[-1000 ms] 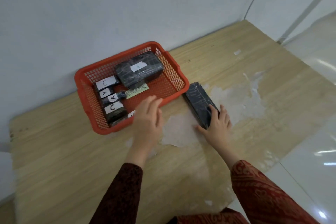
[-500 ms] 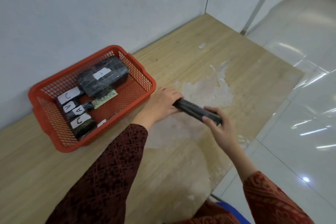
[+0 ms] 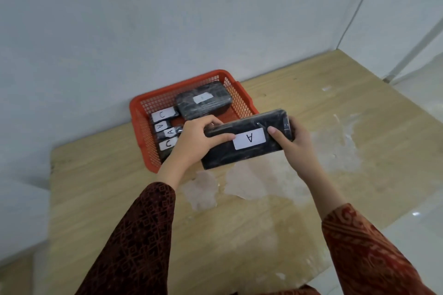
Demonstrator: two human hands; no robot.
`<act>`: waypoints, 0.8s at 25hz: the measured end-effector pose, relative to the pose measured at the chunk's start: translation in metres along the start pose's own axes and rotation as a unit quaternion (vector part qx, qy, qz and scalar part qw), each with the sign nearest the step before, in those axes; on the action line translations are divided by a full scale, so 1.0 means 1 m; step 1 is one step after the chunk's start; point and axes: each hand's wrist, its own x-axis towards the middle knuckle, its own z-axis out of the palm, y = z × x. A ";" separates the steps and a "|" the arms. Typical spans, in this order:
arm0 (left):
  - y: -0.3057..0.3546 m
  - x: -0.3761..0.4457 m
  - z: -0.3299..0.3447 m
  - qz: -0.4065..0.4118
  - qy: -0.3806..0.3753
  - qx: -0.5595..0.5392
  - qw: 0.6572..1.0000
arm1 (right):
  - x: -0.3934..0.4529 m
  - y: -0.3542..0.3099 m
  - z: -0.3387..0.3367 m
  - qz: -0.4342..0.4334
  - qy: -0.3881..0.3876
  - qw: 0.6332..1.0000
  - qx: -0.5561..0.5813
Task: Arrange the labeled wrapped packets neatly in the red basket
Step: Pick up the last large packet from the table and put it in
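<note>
A long black wrapped packet [image 3: 223, 153] with a white label "A" is held in the air just in front of the red basket [image 3: 143, 141]. My left hand [image 3: 199, 139] grips its left end and my right hand [image 3: 293, 141] grips its right end. The label faces me. The basket sits against the wall and holds a big black packet [image 3: 203, 100] with a white label at the back, and several small labelled packets [image 3: 164, 124] stacked along its left side, marked C and A. My left hand hides the basket's front right part.
The wooden table [image 3: 239, 223] has pale worn patches [image 3: 335, 146] in its middle. Its right edge [image 3: 407, 213] drops to a shiny tiled floor. A grey wall [image 3: 167, 19] stands right behind the basket.
The long packet lay flat on the table beside the basket; both hands took it, lifted it and turned it so its label "A" faces me.
</note>
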 end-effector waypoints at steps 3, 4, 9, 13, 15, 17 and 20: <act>-0.018 -0.019 -0.021 -0.057 0.152 -0.138 0.977 | -0.005 -0.003 0.029 0.049 0.001 0.996 0.076; -0.025 -0.024 -0.028 -0.089 0.187 -0.228 0.951 | -0.007 -0.005 0.038 0.069 0.020 0.991 0.114; -0.038 -0.051 -0.012 -0.155 0.176 -0.453 0.860 | -0.035 -0.016 0.085 0.189 0.005 0.948 0.256; -0.041 -0.063 0.002 -0.179 0.295 -0.501 0.794 | -0.079 -0.006 0.117 0.246 -0.092 0.949 0.176; -0.044 -0.069 -0.003 -0.189 0.305 -0.465 0.809 | -0.096 0.001 0.120 0.243 -0.145 0.950 0.130; -0.045 -0.074 -0.010 -0.183 0.261 -0.419 0.850 | -0.106 0.004 0.119 0.235 -0.214 0.938 0.141; -0.040 -0.075 -0.022 -0.165 0.143 -0.348 0.911 | -0.098 0.000 0.117 0.213 -0.254 0.931 0.154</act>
